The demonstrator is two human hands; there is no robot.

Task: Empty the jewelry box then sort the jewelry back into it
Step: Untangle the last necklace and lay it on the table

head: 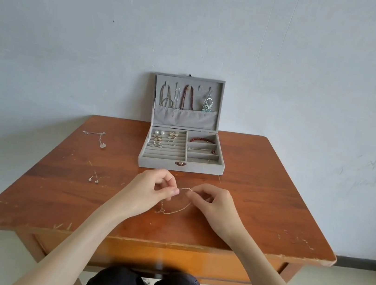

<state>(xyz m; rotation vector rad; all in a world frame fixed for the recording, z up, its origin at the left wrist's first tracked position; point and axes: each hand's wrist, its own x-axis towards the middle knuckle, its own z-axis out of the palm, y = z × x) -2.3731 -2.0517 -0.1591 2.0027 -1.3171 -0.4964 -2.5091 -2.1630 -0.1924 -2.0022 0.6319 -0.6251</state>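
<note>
Just in front of the open grey jewelry box point(182, 150), above the wooden table point(258, 201), both hands are pinched on a thin gold chain point(178, 205). The left hand point(150, 191) grips one end between thumb and forefinger, the right hand point(213, 204) grips the other, and a short stretch runs taut between them while the rest droops in a loop onto the tabletop. The box stands at the table's far edge, its lid upright with necklaces point(179, 96) and a dangling earring point(208, 104) hung inside; earrings fill the left slots and a red beaded bracelet point(203, 140) lies in the top right compartment. To the left, well apart, lie a silver necklace point(98, 137) and what looks like a pair of small studs point(93, 179).
</note>
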